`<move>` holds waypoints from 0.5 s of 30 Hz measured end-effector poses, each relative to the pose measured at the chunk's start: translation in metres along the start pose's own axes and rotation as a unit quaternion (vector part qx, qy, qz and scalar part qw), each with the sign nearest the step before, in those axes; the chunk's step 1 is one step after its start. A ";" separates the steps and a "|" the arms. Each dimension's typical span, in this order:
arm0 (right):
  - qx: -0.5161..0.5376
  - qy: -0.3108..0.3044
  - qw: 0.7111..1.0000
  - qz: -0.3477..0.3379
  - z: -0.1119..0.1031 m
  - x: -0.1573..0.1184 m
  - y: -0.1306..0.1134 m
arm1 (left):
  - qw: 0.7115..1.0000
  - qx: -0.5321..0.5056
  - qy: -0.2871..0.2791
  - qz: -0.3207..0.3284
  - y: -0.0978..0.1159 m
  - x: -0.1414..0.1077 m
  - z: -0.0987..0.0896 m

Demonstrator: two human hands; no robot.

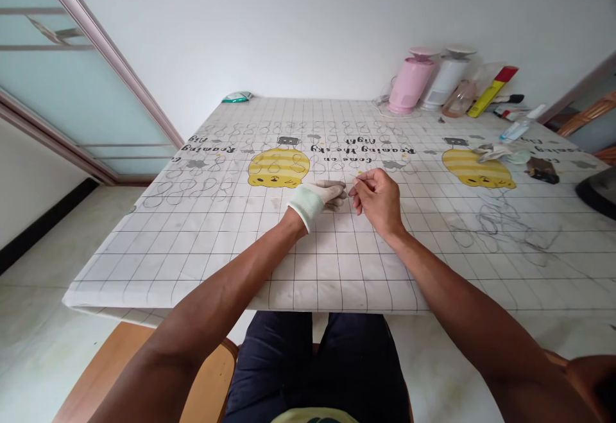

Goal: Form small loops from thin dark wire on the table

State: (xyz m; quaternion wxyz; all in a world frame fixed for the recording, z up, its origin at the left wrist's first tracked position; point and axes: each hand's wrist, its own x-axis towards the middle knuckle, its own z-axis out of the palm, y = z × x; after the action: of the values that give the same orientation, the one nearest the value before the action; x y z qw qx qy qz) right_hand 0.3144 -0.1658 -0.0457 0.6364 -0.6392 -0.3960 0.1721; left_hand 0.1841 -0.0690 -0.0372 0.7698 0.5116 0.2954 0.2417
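Note:
My left hand (325, 196), in a white knit glove, rests on the checked tablecloth (298, 275), its fingers together and pointing right. Just to its right is my bare right hand (378, 199), thumb and fingertips pinched close to the gloved fingertips. Whatever lies between the fingertips is too small to make out. Rows of thin wire-like loops (192, 189) lie beyond and to the left of my hands, over a printed yellow balloon. A loose tangle of thin thread (505, 221) spreads on the cloth at the right.
At the back right stand a pink cylinder (411, 83), a white cylinder (440, 83) and a yellow and red box (493, 92). Nearer are a crumpled glove (500, 151), a small dark box (543, 170) and a black round object (599, 192). A green packet (237, 97) lies back left.

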 end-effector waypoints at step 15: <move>-0.056 -0.079 0.994 -0.047 -0.006 -0.006 0.006 | 1.000 0.017 -0.005 -0.015 0.002 0.004 -0.005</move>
State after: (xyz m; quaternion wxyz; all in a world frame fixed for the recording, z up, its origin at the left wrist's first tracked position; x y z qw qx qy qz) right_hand 0.3161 -0.1735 -0.0520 0.5740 -0.6386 -0.4836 0.1698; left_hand 0.1829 -0.0623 -0.0377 0.7664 0.5209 0.3031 0.2224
